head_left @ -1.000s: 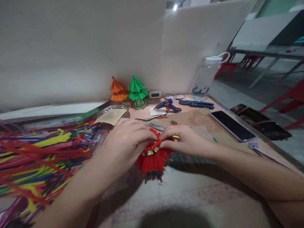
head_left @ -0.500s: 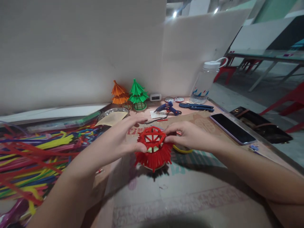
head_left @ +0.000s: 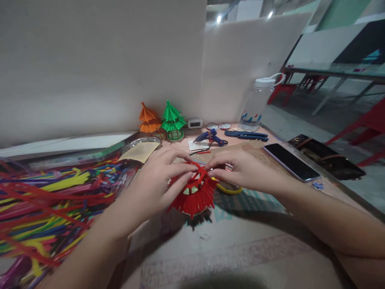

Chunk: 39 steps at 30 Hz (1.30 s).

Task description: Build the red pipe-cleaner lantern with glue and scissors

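Where the near part of the desk (head_left: 181, 147) is covered by a sheet with faded print (head_left: 240, 249), the shadows of the arms fall across it. At the lower left, a loose pile of coloured fuzzy strips (head_left: 60, 212), red, yellow, green and blue among them, spreads beside the left forearm.

Above the middle of the sheet is a red fringed piece (head_left: 194, 200), between the two hands, its strips flaring downward beneath an open frame. The left hand (head_left: 156, 176) touches the frame from its left with bent fingers; whether they grip it I cannot tell. The right hand (head_left: 240, 168) pinches the frame's right side between thumb and fingertips. Just beside the piece, partly under the right hand, lies a yellow ring (head_left: 230, 191).

Farther back, a phone (head_left: 291, 162) lies to the right, and a yellow paper (head_left: 140, 152) rests over a clear round dish (head_left: 156, 140) to the left. Beyond these are a blue glue gun (head_left: 207, 135), a blue-handled tool (head_left: 246, 135), an orange tree (head_left: 148, 118) and a green tree (head_left: 173, 118) side by side, a small display (head_left: 195, 123) and a clear bottle (head_left: 255, 105). A pale panel (head_left: 105, 60) stands behind; past it, at the right, are red stools (head_left: 282, 92) and another table (head_left: 337, 72).
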{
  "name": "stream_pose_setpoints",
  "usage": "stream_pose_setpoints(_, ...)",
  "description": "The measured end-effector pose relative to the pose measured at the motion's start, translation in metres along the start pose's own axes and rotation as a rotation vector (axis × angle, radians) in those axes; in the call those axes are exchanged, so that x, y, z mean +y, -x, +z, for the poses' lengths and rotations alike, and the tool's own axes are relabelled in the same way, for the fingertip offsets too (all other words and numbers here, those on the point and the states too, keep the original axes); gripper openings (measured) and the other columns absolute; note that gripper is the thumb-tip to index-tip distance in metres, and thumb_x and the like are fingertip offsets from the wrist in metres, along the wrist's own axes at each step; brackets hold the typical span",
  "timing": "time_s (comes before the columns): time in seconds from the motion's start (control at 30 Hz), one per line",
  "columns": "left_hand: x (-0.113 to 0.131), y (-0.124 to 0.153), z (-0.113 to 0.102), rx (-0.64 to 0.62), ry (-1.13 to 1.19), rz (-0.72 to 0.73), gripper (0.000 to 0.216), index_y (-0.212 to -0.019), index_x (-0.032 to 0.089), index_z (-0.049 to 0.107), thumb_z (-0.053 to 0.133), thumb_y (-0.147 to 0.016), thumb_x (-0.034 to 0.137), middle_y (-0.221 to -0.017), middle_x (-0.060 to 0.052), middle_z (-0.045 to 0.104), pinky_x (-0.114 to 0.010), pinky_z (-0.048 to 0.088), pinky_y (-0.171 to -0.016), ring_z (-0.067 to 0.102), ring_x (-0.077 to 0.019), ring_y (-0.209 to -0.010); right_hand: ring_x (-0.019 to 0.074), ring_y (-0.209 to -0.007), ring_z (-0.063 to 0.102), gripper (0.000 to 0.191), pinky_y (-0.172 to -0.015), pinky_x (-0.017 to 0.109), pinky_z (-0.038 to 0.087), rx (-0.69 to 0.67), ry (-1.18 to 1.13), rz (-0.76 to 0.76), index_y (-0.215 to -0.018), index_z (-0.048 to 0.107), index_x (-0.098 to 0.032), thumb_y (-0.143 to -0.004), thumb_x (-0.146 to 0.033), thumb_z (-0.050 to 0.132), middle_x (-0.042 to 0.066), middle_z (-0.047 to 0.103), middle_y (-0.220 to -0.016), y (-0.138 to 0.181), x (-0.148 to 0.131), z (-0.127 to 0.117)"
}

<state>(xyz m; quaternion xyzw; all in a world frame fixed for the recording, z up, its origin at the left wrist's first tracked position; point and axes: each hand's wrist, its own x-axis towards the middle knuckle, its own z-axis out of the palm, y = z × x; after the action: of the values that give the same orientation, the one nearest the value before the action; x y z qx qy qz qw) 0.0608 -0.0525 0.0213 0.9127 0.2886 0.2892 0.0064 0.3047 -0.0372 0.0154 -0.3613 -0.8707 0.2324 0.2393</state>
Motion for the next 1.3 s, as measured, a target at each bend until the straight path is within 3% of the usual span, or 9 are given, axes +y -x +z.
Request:
stream_pose_setpoints(0.1,-0.006,0.003,-0.004,0.048,0.041,-0.076,0.019,-0.107,0.021,0.072,0.056,-0.097,0.020,-0.112,-0.005,0.068,-0.038,0.046,-0.095,0.061,-0.0199,-0.107,0.0142,-0.079,0.068,0.014,-0.070,0.024,0.049,0.035,-0.016,0.034,-0.094,0.075,-0.017,-0.092,-0.022,0.062,0.003,0.077,-0.089,-0.001,-0.001,0.000)
stream_pose_setpoints(0.23,-0.015,0.007,-0.007,0.116,0.048,-0.188,0.013,-0.099,0.021,0.072,0.060,-0.094,0.024,-0.110,-0.004,0.068,-0.036,0.047,-0.096,0.062,-0.0194,-0.106,0.0153,-0.081,0.068,0.014,-0.070,0.025,0.049,0.082,-0.010,0.087,-0.092,0.072,-0.016,-0.092,-0.025,0.061,0.004,0.077,-0.091,0.002,-0.004,-0.002)
stream_pose_setpoints(0.4,-0.014,0.004,-0.003,0.088,0.038,-0.140,0.017,-0.095,0.020,0.072,0.057,-0.089,0.014,-0.112,-0.005,0.066,-0.036,0.046,-0.098,0.061,-0.0195,-0.108,0.0156,-0.079,0.068,0.021,-0.069,0.025,0.048,-0.078,-0.011,0.056,-0.096,0.074,-0.019,-0.096,-0.032,0.058,0.003,0.077,-0.090,0.002,0.001,0.005)
stream_pose_setpoints(0.63,-0.007,0.002,-0.005,0.017,0.000,-0.069,0.019,-0.088,0.021,0.072,0.054,-0.088,0.013,-0.111,-0.005,0.067,-0.037,0.047,-0.095,0.061,-0.0204,-0.106,0.0176,-0.081,0.069,0.025,-0.072,0.027,0.048,-0.084,-0.039,0.042,-0.100,0.078,-0.019,-0.097,-0.032,0.056,0.005,0.078,-0.093,0.000,0.008,0.016)
stream_pose_setpoints(0.77,-0.012,0.004,-0.007,0.019,0.073,-0.153,0.019,-0.107,0.021,0.069,0.056,-0.094,0.024,-0.117,-0.007,0.067,-0.038,0.047,-0.098,0.061,-0.0215,-0.111,0.0181,-0.082,0.069,0.024,-0.074,0.028,0.049,-0.058,-0.025,0.044,-0.103,0.078,-0.020,-0.095,-0.030,0.057,0.006,0.079,-0.094,0.000,0.011,0.018)
stream_pose_setpoints(0.93,-0.021,0.007,-0.011,-0.026,0.134,-0.254,0.039,-0.126,0.024,0.062,0.062,-0.093,0.044,-0.129,-0.006,0.065,-0.038,0.046,-0.103,0.059,-0.0229,-0.119,0.0176,-0.080,0.069,0.025,-0.073,0.027,0.048,-0.035,-0.022,0.052,-0.101,0.078,-0.017,-0.095,-0.029,0.056,0.007,0.078,-0.093,-0.005,0.015,0.020)
stream_pose_setpoints(1.1,-0.019,0.008,-0.016,-0.016,0.107,-0.269,0.034,-0.121,0.022,0.065,0.053,-0.098,0.043,-0.124,-0.006,0.068,-0.037,0.048,-0.099,0.062,-0.0223,-0.115,0.0176,-0.084,0.069,0.025,-0.076,0.027,0.049,-0.038,-0.008,0.135,-0.103,0.078,-0.020,-0.094,-0.030,0.057,0.005,0.078,-0.097,-0.003,0.009,0.007)
stream_pose_setpoints(1.2,-0.016,0.010,-0.020,0.035,0.089,-0.318,0.034,-0.120,0.022,0.066,0.053,-0.098,0.043,-0.121,-0.006,0.070,-0.034,0.050,-0.091,0.064,-0.0219,-0.110,0.0195,-0.088,0.069,0.026,-0.076,0.029,0.049,0.050,0.076,0.156,-0.103,0.078,-0.021,-0.092,-0.035,0.058,0.006,0.078,-0.100,-0.002,0.007,-0.007)
stream_pose_setpoints(1.3,-0.017,0.011,-0.023,0.100,0.066,-0.381,0.031,-0.105,0.021,0.071,0.051,-0.098,0.043,-0.106,-0.005,0.074,-0.031,0.049,-0.082,0.067,-0.0214,-0.096,0.0189,-0.082,0.067,0.028,-0.071,0.028,0.047,0.148,0.142,0.113,-0.096,0.078,-0.019,-0.092,-0.038,0.057,0.006,0.077,-0.091,-0.004,0.002,-0.017)
